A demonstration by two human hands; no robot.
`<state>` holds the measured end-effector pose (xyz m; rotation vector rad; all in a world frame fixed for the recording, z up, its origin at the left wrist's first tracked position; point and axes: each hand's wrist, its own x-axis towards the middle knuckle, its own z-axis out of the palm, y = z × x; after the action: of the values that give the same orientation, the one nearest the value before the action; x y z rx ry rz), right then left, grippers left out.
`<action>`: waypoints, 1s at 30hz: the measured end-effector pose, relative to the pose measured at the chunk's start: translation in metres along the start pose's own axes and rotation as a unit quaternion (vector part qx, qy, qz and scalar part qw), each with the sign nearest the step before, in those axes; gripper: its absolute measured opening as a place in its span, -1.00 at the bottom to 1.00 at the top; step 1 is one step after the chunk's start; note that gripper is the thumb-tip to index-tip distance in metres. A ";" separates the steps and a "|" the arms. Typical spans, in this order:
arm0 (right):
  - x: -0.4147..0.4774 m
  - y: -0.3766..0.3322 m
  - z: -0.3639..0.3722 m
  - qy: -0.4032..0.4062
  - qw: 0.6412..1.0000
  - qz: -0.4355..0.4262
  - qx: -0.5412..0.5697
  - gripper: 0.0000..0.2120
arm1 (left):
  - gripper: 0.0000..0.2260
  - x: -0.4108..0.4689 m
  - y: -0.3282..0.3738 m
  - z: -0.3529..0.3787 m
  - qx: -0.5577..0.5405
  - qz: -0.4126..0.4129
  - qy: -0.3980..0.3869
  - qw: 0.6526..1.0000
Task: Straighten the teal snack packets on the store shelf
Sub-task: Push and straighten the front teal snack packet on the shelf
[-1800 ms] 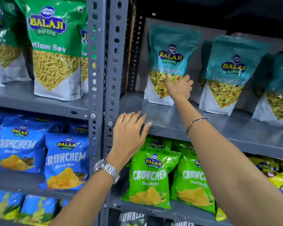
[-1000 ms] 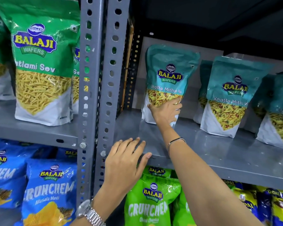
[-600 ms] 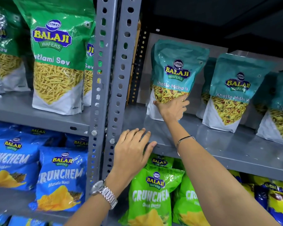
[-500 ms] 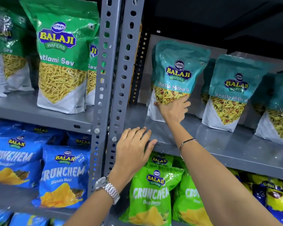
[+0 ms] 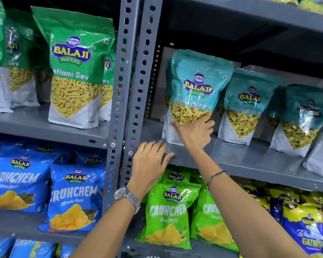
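Observation:
Several teal Khatta Mitha Mix packets stand on a grey metal shelf (image 5: 250, 161). The leftmost teal packet (image 5: 198, 86) stands upright near the front, with another packet partly hidden behind it. My right hand (image 5: 195, 132) grips its lower front, fingers spread across the clear window. A second teal packet (image 5: 247, 101) stands to its right, set further back. A third teal packet (image 5: 302, 116) leans at the far right. My left hand (image 5: 150, 164), with a wristwatch, rests flat on the shelf's front edge, fingers apart, holding nothing.
A perforated grey upright (image 5: 131, 90) divides the bays. Green Ratlami Sev packets (image 5: 75, 71) stand on the left shelf. Blue Crunchem bags (image 5: 73, 198) and green Crunchem bags (image 5: 168, 211) fill the shelves below. Yellow and blue bags (image 5: 306, 220) sit at the lower right.
My right hand has drawn the leftmost teal packet forward and a little to the right, standing it more upright. My left hand has stayed on the shelf edge. The view has shifted.

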<state>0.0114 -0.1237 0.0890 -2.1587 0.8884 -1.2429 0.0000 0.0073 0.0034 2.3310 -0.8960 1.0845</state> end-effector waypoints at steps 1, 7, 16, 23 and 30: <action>-0.002 0.001 -0.003 0.002 1.000 -0.003 -0.003 0.18 | -0.61 0.000 0.000 0.000 0.001 0.002 -0.002 1.000; -0.013 0.002 -0.015 0.015 1.000 -0.007 -0.020 0.18 | -0.57 0.000 -0.001 -0.002 0.000 0.012 -0.009 1.000; -0.022 0.003 -0.026 0.023 0.999 -0.003 -0.026 0.16 | -0.55 0.000 0.001 -0.003 -0.003 0.013 -0.008 1.000; -0.025 0.004 -0.030 0.015 1.000 -0.006 -0.022 0.17 | -0.57 0.000 0.002 -0.002 -0.005 0.007 -0.002 1.000; -0.027 0.004 -0.032 0.009 1.000 -0.008 -0.019 0.17 | -0.63 0.000 0.001 -0.001 -0.002 0.009 0.000 1.000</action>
<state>-0.0281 -0.1091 0.0863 -2.1920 0.9113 -1.2642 -0.0008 0.0072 0.0041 2.3239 -0.9191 1.0897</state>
